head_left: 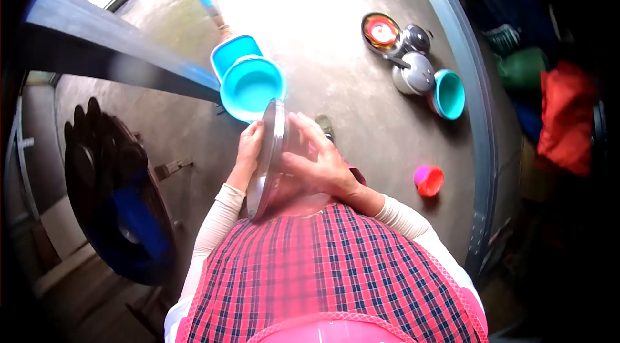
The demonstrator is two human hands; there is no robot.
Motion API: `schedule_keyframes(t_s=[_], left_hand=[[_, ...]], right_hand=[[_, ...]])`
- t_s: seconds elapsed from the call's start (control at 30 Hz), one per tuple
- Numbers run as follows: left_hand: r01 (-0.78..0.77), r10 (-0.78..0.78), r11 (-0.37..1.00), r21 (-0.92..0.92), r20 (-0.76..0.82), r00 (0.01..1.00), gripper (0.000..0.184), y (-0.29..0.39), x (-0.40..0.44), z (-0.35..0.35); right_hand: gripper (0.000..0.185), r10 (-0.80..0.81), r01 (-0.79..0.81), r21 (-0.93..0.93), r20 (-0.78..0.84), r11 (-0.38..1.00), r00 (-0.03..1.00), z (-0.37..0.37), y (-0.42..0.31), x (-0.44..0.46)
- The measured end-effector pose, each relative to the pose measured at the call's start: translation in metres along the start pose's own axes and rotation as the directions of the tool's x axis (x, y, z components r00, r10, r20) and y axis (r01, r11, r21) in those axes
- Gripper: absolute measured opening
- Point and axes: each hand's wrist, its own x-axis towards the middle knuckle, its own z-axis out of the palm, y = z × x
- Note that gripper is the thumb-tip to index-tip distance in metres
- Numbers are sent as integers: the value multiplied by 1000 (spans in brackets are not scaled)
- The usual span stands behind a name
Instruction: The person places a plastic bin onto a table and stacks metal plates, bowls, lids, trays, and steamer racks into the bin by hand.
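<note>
A round, shiny lid-like disc [271, 159] stands on edge in front of my checked apron, seen nearly side-on. My left hand [250, 149] grips its left side near the upper rim, with part of the fingers hidden behind it. On the right of the disc, my right hand [318, 165] has its fingers spread against or close to the face; whether they touch is hard to tell. Just beyond the disc sits a round turquoise basin [253, 88], and another turquoise tub [236, 52] is behind it.
A metal post [123, 52] slants across the upper left. Dark round table [116, 194] at left. Pots [413, 73], a decorated tray [382, 32] and a teal bucket [449, 94] stand at upper right. A red-pink cup [429, 181] is on the floor [394, 149].
</note>
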Motion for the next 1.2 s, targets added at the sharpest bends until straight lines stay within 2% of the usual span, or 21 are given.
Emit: schedule_keyframes(t_s=[0.17,0.27,0.37,0.47,0.5,0.57,0.6,0.67,0.7,0.73,0.77,0.8,0.83,0.87,0.93,1.0,1.03,1.07,1.13,1.17,1.2], left_hand=[[-16,9,999,-49,-148,989,30,0,20,48],[-18,2,996,-84,-187,982,32,11,22,75],[-43,14,988,-151,-192,981,32,-7,25,92],[-41,32,997,-60,-139,990,26,-14,31,100],[-44,40,999,-29,-116,992,24,-15,34,103],[4,-3,1000,24,-47,999,20,-2,33,120],[25,-25,997,67,4,1000,21,7,30,129],[62,-90,984,167,164,982,23,37,24,143],[61,-118,971,230,239,964,25,50,22,146],[101,-194,942,319,275,942,29,59,23,143],[170,-302,891,421,270,914,36,54,30,132],[23,-196,849,528,273,942,36,70,23,130],[8,-128,895,446,239,963,34,71,20,116],[-11,-65,933,361,198,978,33,71,16,101],[-226,194,889,399,119,974,28,128,-27,102],[-461,504,764,451,29,863,26,134,-62,93],[-406,591,666,625,-111,799,27,137,-83,103],[-303,685,558,773,-223,694,29,137,-101,112],[-281,612,759,587,-496,616,30,93,-115,99],[-278,541,835,475,-617,571,31,68,-117,85],[-238,295,953,186,-740,605,41,52,-116,70]], right_hand=[[75,51,-65,98,145,993,988,-60,1,33],[72,101,-109,33,202,993,974,-87,-9,50],[79,76,-85,23,275,996,958,-110,-3,58],[73,-102,76,120,229,990,968,-119,0,72],[71,-212,207,52,339,977,917,-125,3,85],[67,-374,473,-37,557,881,741,-146,9,119],[53,-394,586,-107,642,803,657,-159,-7,127],[42,-261,472,-28,804,881,535,-170,-24,139],[36,-40,151,-34,886,988,462,-171,-29,141],[33,-188,180,112,853,977,487,-168,-20,137],[28,-240,241,131,831,962,502,-168,-17,133],[24,-290,299,148,809,943,512,-167,-16,129],[23,-304,265,179,764,947,569,-166,-26,121],[19,-144,297,-50,790,954,595,-171,-18,117],[14,-189,202,57,650,978,736,-165,-12,103],[11,-62,32,64,541,997,839,-161,-8,88],[10,5,-47,75,484,996,875,-158,-7,84],[10,61,-166,184,473,969,879,-155,-11,83],[10,169,-381,396,475,835,864,-147,-19,82],[13,211,-446,392,514,804,832,-145,-17,82],[14,208,-452,404,518,796,830,-141,-17,80]])
